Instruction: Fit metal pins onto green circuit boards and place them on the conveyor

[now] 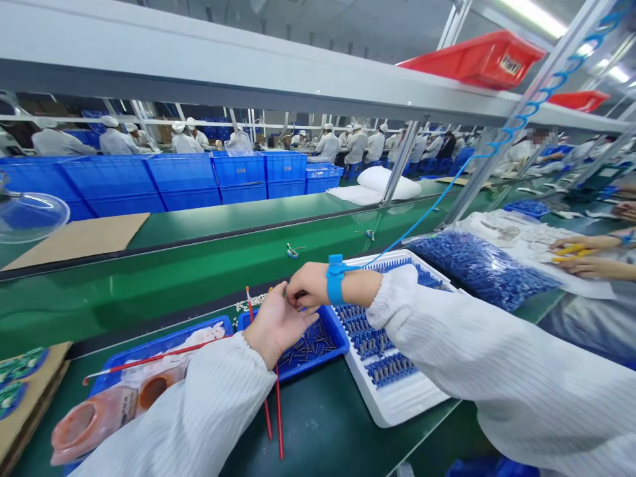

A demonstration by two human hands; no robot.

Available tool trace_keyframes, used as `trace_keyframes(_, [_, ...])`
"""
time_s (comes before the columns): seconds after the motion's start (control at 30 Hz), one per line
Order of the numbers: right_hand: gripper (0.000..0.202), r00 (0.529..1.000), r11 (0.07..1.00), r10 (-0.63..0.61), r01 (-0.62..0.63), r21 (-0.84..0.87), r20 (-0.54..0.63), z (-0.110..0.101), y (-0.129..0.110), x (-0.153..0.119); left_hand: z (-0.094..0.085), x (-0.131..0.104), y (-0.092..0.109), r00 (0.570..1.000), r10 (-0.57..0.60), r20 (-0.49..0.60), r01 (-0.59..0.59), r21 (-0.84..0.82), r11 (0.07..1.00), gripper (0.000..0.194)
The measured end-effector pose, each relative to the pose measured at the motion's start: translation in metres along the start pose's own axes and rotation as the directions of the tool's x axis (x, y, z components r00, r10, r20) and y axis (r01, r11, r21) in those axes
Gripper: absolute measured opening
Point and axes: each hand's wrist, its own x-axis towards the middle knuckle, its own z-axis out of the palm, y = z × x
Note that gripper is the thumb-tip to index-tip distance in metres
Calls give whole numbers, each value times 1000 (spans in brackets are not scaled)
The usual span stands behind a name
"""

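Observation:
My left hand (278, 321) is turned palm up over a blue tray (342, 343), its fingers stretched out. Above that palm, my right hand (309, 283) bends its fingers together in a pinch; whatever sits between them is too small or hidden to make out. A blue wrist strap (335, 281) with a coiled cord circles my right wrist. Many small dark metal pins or screws (311, 344) lie in the tray. To its right, a white rack (392, 401) holds rows of blue parts with metal pins. Red thin-handled brushes (279, 417) pass beneath my left wrist.
A second blue tray (106, 364) holds white cloth and orange-tinted bottles (92, 421). Small white pieces (242, 306) lie behind the trays. A bag of blue parts (477, 265) rests right, near a co-worker's hands (591, 265). The green conveyor (199, 265) carries small assemblies.

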Motion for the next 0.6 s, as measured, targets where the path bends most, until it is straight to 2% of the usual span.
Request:
trace_keyframes(0.1, [14,1000,1000,-20,20,-13,7,-7,-6,4,5,4,-2,999,41,16,-39,-113,993,27])
trace_keyframes(0.23, [16,999,999,-41,41,5,7,-6,-10,10,-3,7,0,996,83,-30,-87,-219,972,31])
trace_keyframes(0.37, [25,1000,999,-27,27,41,-11,-10,-14,12,-12,7,0,995,88,-50,-98,-268,959,33])
trace_keyframes(0.5, [38,999,995,11,-6,98,-51,-18,-19,4,-13,3,0,993,103,-63,-117,-288,950,34])
trace_keyframes(0.6, [37,996,989,53,-43,139,-68,-24,-23,-3,-12,1,-1,992,108,-67,-123,-299,946,32])
